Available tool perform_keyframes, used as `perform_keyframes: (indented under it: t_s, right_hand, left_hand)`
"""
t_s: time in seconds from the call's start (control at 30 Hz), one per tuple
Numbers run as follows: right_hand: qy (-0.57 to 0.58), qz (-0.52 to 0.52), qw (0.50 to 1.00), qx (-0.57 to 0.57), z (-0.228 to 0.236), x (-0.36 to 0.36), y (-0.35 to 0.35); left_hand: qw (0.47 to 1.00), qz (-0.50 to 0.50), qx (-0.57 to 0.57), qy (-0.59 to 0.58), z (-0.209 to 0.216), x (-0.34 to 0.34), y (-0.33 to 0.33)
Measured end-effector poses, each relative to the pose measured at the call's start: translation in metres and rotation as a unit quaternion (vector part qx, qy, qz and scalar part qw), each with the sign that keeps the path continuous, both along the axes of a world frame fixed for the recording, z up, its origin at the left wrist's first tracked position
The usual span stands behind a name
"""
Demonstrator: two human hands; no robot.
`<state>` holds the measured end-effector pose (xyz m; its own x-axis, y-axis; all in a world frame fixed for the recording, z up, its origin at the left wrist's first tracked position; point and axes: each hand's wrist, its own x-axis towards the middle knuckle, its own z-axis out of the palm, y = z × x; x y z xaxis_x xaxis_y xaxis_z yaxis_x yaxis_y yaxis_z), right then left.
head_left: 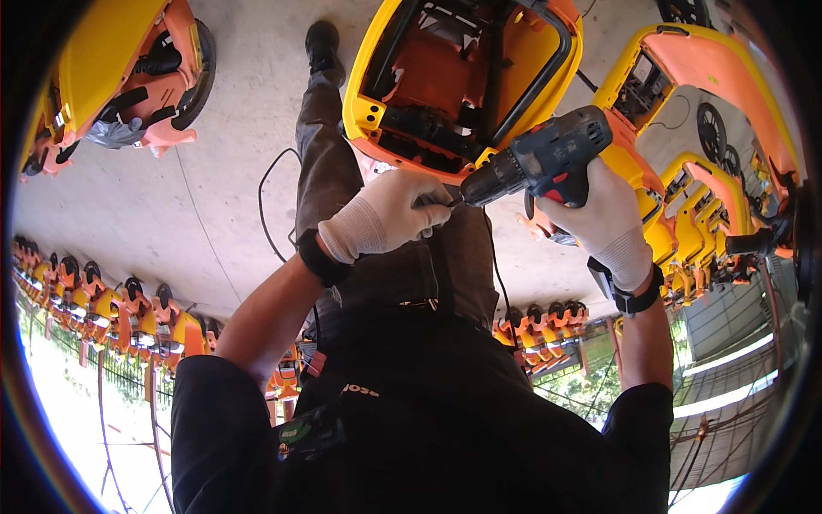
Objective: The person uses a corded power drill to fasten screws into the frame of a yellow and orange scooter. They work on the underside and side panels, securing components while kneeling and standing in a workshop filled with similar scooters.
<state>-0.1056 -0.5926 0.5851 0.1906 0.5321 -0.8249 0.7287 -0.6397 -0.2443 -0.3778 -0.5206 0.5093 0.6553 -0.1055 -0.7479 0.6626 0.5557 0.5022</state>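
My right hand (599, 214), in a white knit glove, is wrapped round the grip of a dark cordless drill (548, 154). The drill points left and slightly down, toward my other hand. Also gloved in white, my left hand (394, 214) is closed, with its fingertips at the thin bit (455, 203) in front of the chuck. Something small and dark shows between those fingers, too little of it to name. Just beyond both hands is a yellow and orange vehicle body (360, 86) with an open compartment holding black frame parts and a curved black tube.
More yellow and orange vehicles stand at the right (719, 64) and far left (111, 51), with long rows (128, 317) behind me. A black cable (265, 188) loops beside my leg. The concrete floor (240, 94) has a seam. My shoe (323, 43) is left of the body.
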Motion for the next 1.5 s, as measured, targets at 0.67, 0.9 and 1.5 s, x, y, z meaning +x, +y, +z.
perform_keyframes:
  t_s: [0.67, 0.9, 1.5]
  right_hand:
    - [-0.082, -0.096, 0.992, 0.018, -0.020, 0.006, -0.009]
    - [-0.069, -0.117, 0.990, 0.049, -0.029, -0.013, 0.009]
    - [0.107, -0.721, 0.672, 0.129, -0.049, -0.007, -0.147]
  left_hand:
    - [0.953, 0.250, 0.091, 0.145, -0.039, -0.044, 0.039]
    - [0.938, 0.290, 0.136, 0.135, -0.053, -0.052, 0.038]
    - [0.983, 0.012, 0.182, -0.007, -0.004, 0.066, -0.029]
